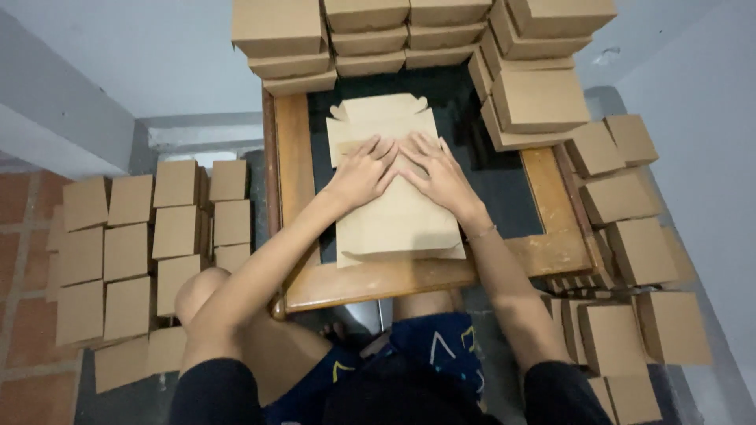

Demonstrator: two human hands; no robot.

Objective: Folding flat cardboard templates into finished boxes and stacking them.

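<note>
Far left, on the floor: folded boxes (134,252) laid in rows. Just right of them, a low desk (295,165) with wooden rim and dark top. On the desk's middle, a flat cardboard blank (394,220), long axis running near to far, tabs at the far end. Left hand (361,171) pressed palm down on the blank's far half, fingers spread flat, gripping nothing. Right hand (441,175) just beside it, likewise flat and open, fingertips nearly touching the left's. Across the desk's far edge, stacked boxes (370,35). Far right, more boxes (622,236) piled from desk down to floor.
</note>
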